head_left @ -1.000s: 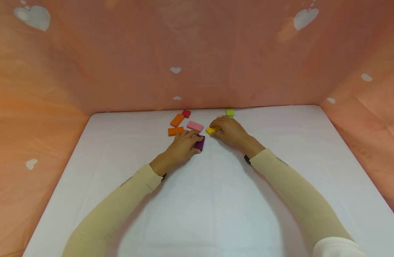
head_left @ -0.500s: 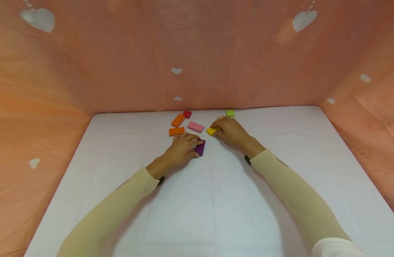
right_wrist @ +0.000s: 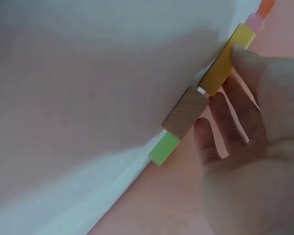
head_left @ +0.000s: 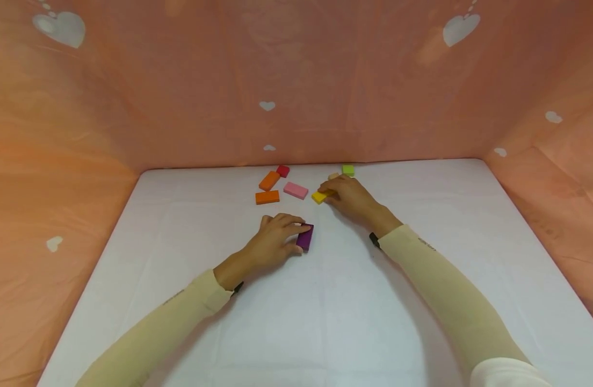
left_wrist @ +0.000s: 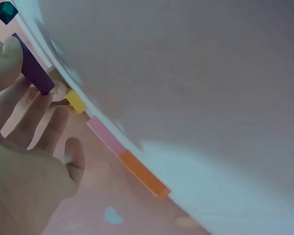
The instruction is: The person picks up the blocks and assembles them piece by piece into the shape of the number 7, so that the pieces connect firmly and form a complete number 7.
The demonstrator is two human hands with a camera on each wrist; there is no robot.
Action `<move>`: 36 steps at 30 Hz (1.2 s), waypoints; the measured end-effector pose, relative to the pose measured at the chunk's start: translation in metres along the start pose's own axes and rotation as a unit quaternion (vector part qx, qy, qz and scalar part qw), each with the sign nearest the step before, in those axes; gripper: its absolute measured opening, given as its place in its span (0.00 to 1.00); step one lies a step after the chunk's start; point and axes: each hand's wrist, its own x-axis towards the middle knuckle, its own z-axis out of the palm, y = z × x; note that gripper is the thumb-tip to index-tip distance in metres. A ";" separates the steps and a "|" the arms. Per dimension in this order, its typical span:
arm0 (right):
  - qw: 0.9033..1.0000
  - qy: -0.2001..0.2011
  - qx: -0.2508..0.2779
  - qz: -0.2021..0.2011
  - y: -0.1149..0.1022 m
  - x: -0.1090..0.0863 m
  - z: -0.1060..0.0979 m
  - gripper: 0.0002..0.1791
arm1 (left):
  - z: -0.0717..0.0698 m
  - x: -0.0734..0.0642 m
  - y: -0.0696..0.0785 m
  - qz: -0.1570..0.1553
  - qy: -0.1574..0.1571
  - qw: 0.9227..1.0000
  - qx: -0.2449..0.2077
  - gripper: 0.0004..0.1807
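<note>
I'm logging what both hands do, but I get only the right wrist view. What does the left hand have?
Observer: In the head view, the left hand grips a purple block.
Operator: Is any other block out of my sight?
Observer: Yes, a red block lies just beyond an orange block.
Operator: Does that orange one have a match?
Observer: Yes, a second orange block lies closer to the left hand.

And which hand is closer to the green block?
Right. The right hand is just short of the green block; the left hand, farther left, holds the purple block.
</note>
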 end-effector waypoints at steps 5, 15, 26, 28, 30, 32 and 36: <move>1.000 0.003 0.001 0.001 0.000 0.000 0.001 0.16 | 0.002 -0.006 0.004 0.005 0.000 1.000 -0.004 0.30; 1.000 0.002 -0.001 0.000 -0.001 0.000 0.000 0.16 | 0.004 -0.021 0.012 0.018 -0.009 1.000 -0.008 0.30; 1.000 0.001 0.013 0.008 -0.002 -0.001 -0.003 0.15 | 0.007 -0.032 0.014 0.039 -0.003 0.999 0.001 0.30; 1.000 0.000 0.016 0.010 -0.003 0.000 -0.002 0.15 | 0.008 -0.034 0.014 0.043 -0.004 0.999 0.004 0.29; 1.000 -0.002 0.017 0.010 -0.003 0.000 -0.002 0.15 | 0.009 -0.035 0.015 0.047 -0.007 0.999 0.006 0.29; 1.000 -0.003 0.015 0.012 -0.002 0.000 -0.001 0.15 | 0.010 -0.037 0.015 0.046 -0.014 0.999 0.006 0.29; 1.000 0.000 0.012 0.015 -0.002 0.000 -0.002 0.15 | 0.012 -0.039 0.015 0.045 -0.025 0.999 0.007 0.30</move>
